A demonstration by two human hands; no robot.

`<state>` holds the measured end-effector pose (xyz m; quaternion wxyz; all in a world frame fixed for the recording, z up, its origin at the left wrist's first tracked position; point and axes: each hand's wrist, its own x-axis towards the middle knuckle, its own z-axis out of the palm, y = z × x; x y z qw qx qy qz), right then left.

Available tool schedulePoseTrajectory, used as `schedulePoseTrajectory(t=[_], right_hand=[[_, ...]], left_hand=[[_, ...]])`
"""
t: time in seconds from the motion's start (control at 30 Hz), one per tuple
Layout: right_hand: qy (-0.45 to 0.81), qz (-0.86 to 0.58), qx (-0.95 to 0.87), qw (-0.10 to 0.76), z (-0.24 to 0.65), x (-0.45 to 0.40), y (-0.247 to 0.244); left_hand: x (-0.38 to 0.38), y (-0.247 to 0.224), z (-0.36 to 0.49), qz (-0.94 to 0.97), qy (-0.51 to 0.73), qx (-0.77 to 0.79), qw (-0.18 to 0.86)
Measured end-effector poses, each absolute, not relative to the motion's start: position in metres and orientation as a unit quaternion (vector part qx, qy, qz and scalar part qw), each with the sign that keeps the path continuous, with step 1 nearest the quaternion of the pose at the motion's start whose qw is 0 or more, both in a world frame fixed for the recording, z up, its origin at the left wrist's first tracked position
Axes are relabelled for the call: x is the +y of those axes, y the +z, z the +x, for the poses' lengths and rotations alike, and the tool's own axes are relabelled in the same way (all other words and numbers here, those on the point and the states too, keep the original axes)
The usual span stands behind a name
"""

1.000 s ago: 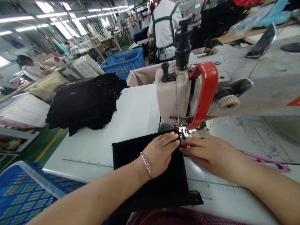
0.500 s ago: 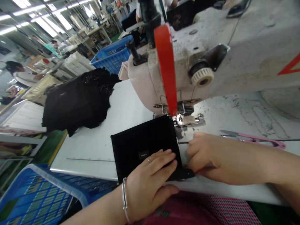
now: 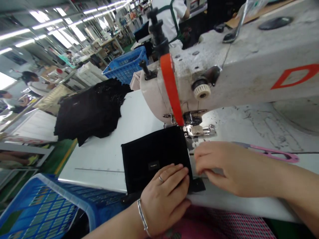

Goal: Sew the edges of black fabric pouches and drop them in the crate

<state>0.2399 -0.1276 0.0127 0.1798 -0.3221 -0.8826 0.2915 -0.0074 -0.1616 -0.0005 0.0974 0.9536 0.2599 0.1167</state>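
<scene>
A flat black fabric piece [image 3: 142,151] with a small label [image 3: 153,165] lies on the sewing machine table, its far right corner at the presser foot [image 3: 198,130]. My left hand [image 3: 166,189], wearing a ring and a bangle, rests flat on the piece's near right part with fingers stretched out. Just beyond the right edge of the cloth is my right hand [image 3: 219,166], fingers bent and the thumb apart from them; nothing shows between them. A dark flap of the fabric [image 3: 198,185] sticks out below that hand. The needle tip is hidden behind the red strip [image 3: 171,89].
Pink thread snips [image 3: 274,153] lie behind my right forearm. A heap of black fabric pieces [image 3: 89,113] sits on the table's far left. Blue baskets stand at the near left [image 3: 50,199] and behind the machine [image 3: 128,64]. Several people work at other tables beyond.
My right hand has let go of the fabric's near right corner, its thumb now apart from the fingers. My left hand stays on the piece. The view has shifted a little.
</scene>
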Motion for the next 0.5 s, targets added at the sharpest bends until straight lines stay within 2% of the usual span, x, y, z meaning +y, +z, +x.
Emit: schedulePoseTrajectory(t=[0.07, 0.17, 0.5], right_hand=[[0.240, -0.343, -0.881, 0.219, 0.239, -0.125, 0.008], [0.195, -0.340, -0.894, 0.219, 0.237, -0.122, -0.002], [0.178, -0.344, -0.893, 0.229, 0.237, -0.114, -0.010]], left_hand=[[-0.159, 0.000, -0.007, 0.954, 0.118, 0.259, 0.095], [-0.151, 0.002, -0.006, 0.954, 0.111, 0.259, 0.101], [-0.100, -0.007, -0.007, 0.964, 0.127, 0.210, 0.100]])
